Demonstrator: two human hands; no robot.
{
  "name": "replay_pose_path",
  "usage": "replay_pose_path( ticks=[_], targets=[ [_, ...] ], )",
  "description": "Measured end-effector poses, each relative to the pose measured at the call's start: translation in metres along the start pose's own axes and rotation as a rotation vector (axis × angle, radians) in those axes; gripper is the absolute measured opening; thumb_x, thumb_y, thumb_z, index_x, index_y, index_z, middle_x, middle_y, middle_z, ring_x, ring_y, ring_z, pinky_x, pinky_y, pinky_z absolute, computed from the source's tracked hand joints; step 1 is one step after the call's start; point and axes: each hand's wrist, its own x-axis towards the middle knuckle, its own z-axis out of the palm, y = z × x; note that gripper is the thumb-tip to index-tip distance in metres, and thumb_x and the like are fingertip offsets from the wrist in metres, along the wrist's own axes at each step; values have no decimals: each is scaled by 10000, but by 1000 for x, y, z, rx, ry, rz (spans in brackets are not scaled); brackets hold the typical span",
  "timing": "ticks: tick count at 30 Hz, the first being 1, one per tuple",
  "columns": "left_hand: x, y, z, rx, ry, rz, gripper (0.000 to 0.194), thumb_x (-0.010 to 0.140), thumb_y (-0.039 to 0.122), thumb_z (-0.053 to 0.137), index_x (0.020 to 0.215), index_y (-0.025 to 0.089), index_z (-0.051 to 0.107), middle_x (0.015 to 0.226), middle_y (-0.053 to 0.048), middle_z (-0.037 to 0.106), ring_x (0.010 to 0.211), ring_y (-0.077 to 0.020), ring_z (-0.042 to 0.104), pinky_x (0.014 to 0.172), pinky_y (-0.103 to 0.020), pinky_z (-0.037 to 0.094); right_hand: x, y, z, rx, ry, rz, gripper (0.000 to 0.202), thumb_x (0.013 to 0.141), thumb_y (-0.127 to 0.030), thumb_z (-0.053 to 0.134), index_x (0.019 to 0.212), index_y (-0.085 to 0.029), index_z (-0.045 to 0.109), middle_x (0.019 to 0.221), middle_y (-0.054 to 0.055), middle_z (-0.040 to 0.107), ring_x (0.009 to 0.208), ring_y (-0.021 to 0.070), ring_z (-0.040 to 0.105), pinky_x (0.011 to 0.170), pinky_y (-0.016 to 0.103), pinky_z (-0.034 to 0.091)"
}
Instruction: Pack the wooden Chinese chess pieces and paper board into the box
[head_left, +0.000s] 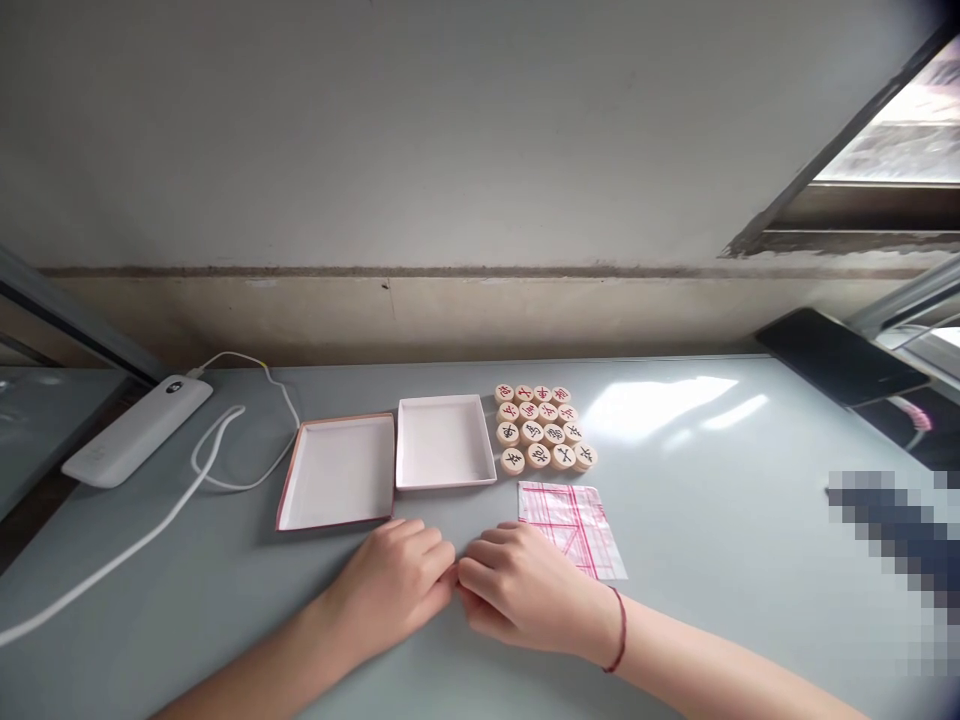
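My left hand and my right hand rest on the table with fingers curled closed, meeting at the fingertips. Nothing shows in either one. Just beyond my left hand lies an open box lid with a reddish-brown edge, white inside. Beside it sits a shallow white box tray, its inside bare. Round wooden Chinese chess pieces stand in a tidy block to the right, red characters at the back and black in front. Partly under my right wrist lies a folded sheet with pink-red lines, probably the board.
A white power bank lies at the left with a white cable looping across the table. At the far right is a dark phone-like slab. The wall bounds the table's back edge. Sunlight glares on the right side.
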Motion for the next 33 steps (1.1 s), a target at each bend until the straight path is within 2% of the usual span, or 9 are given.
replay_pose_path(
  ticks=[7,23,33],
  targets=[
    [-1,1,-1,-1,-36,-10,227,801,101,511,620,190,407,602,29,513,547,-138,445,527,-276,272,-1,0,-1,-6,-39,4,196,800,-202,479,620,-186,403,536,-35,469,470,94,281,487,277,127],
    [-1,3,-4,8,-2,-5,240,817,96,514,619,189,414,600,30,506,545,-138,437,529,-280,283,-1,-2,-3,-17,-65,6,202,819,-206,489,626,-179,433,553,-31,474,479,88,315,498,278,141],
    [-2,2,-4,3,-20,-8,247,851,117,482,624,191,421,605,24,503,549,-138,447,534,-281,293,1,-2,-5,-3,-63,12,204,810,-210,496,621,-183,428,550,-32,489,475,90,310,489,271,148]
  ],
)
